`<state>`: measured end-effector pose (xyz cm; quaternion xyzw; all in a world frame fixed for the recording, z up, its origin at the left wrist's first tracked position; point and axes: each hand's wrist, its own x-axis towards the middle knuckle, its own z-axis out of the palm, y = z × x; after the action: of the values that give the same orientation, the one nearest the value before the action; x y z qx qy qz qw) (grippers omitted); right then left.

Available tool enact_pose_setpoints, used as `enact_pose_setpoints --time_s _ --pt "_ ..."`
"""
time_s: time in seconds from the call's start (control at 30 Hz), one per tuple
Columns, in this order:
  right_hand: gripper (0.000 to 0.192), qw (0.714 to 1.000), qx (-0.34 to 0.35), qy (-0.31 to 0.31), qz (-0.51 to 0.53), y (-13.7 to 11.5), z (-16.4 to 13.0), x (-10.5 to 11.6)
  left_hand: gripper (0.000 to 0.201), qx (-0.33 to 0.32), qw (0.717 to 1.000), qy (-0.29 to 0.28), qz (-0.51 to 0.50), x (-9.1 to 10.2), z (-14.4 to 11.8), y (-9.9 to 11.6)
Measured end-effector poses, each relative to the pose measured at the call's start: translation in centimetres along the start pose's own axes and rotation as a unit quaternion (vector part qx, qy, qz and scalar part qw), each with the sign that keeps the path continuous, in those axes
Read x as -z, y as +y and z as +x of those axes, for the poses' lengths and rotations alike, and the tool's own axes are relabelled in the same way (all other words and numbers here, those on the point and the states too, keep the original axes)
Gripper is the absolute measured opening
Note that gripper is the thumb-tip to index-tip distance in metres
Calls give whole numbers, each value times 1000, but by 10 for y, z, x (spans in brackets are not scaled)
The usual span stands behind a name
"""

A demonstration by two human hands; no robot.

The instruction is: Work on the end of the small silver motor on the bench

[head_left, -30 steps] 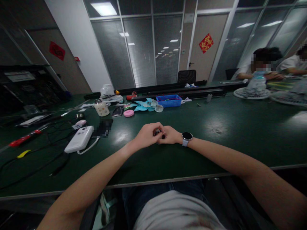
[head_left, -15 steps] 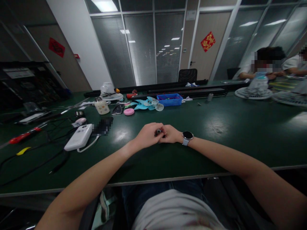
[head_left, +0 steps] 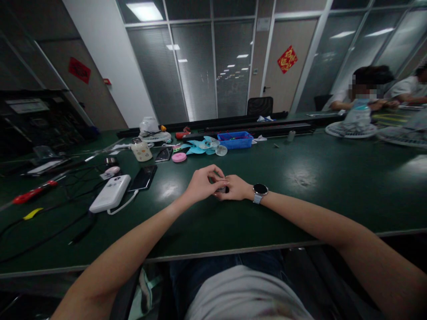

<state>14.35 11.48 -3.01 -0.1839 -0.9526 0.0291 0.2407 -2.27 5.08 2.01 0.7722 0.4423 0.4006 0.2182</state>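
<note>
Close together over the middle of the green table, both of my hands work at one small grey and dark part (head_left: 221, 189), mostly hidden by the fingers. My right hand (head_left: 238, 187), with a watch on its wrist, has its fingers curled round the part. Thumb and fingers of my left hand (head_left: 204, 183) bend to the part from the other side, the thumb lying across its top. The exact kind of the part is too small and too covered to make out.
Beyond my hands lie blue fan blades (head_left: 200, 146), a pink round lid (head_left: 179, 157) and a blue basket (head_left: 235, 140). On the left are a white power bank (head_left: 110, 194), a phone (head_left: 143, 178), cables and a red-handled tool (head_left: 35, 192). Another person (head_left: 363, 91) sits at the far right.
My left fingers have lifted and arched, and the thumb has shifted over the part. The part looks turned, its grey side now showing. My right hand stays nearly in place.
</note>
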Motion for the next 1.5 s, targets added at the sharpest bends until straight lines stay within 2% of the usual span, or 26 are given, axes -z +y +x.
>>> enact_pose_setpoints --time_s 0.5,0.93,1.2,1.5 --pt "39 1000 -10 1 -9 -1 -1 2 23 48 995 -30 -77 4 4 -2" --pt "36 1000 -26 -12 12 -6 -1 7 24 87 983 -39 -155 0 5 -8" --pt "37 999 -32 -14 10 -4 0 6 24 76 987 -35 -138 -1 6 -10" --pt "37 999 -31 -14 15 -6 0 8 21 31 997 -24 -65 -1 5 -12"
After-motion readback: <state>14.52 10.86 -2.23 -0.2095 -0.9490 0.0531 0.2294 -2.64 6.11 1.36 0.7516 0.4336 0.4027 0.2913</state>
